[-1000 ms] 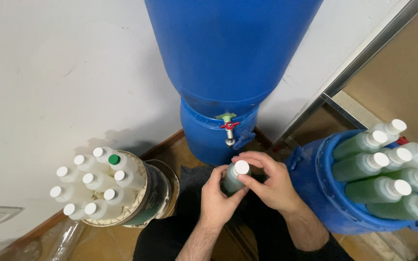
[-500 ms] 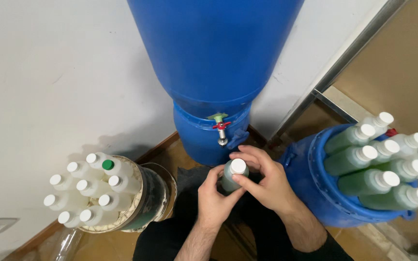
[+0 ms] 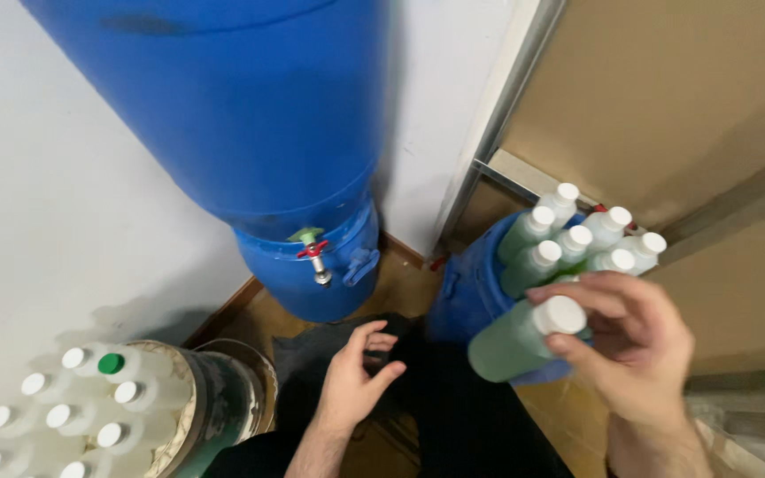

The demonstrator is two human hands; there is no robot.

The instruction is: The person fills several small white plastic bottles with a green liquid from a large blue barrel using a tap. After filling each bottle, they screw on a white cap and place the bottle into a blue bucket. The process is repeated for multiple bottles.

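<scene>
Gripping the bottle (image 3: 515, 341) by its capped end, the right hand (image 3: 635, 354) carries it at lower right of the frame, fingers wrapped round the neck just under the white cap, so the body hangs free and slants down to the left. That hold leaves the base clear, and the bottle sits right at the front of the bucket (image 3: 467, 296), touching or just above its rim; which, I cannot tell. The bottle is a slim plastic cylinder filled with pale green liquid, its flat white cap screwed on and facing the camera.

Behind it, more bottles (image 3: 577, 243) of the same kind stand packed in the blue bucket, caps up and leaning toward the upper right. The left hand (image 3: 351, 381), at lower centre, holds nothing: its fingers curl loosely over dark cloth on the lap, well apart from the right hand.

Filling the upper left, a big blue drum (image 3: 223, 106) rests on a blue base with a small red-handled tap (image 3: 314, 257). At lower left, a worn round tub (image 3: 210, 398) holds clear empty-looking bottles (image 3: 64, 416) with white caps, one cap green.
</scene>
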